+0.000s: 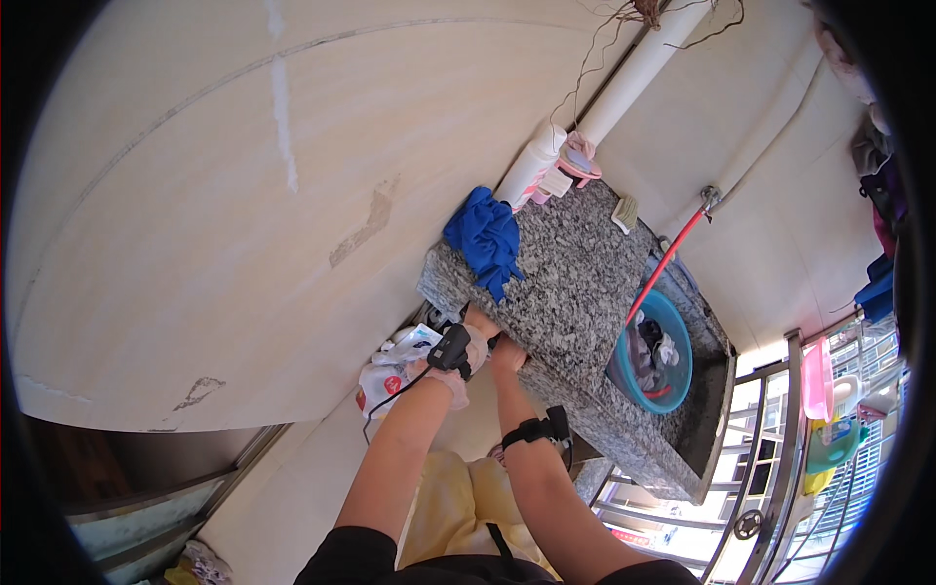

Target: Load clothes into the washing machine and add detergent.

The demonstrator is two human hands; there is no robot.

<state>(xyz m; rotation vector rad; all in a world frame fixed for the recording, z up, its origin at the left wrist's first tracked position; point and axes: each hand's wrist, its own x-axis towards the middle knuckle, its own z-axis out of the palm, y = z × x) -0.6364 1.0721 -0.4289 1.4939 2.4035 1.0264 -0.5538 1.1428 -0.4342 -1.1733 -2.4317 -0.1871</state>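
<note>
My left hand reaches in beneath the front edge of the granite counter, with its fingers hidden. A black device and a sheer pink cuff sit around that wrist. Close beside it, my right hand is at the counter's lower edge, its fingertips also out of sight. Whether either hand holds anything cannot be made out. A crumpled blue cloth lies on the counter corner above my hands. White plastic bags rest on the floor left of my left wrist.
A teal basin with wet-looking clothes sits in the stone sink, fed by a red hose. A white bottle, a pink stool-shaped holder and a brush stand on the counter. Metal railing borders the right.
</note>
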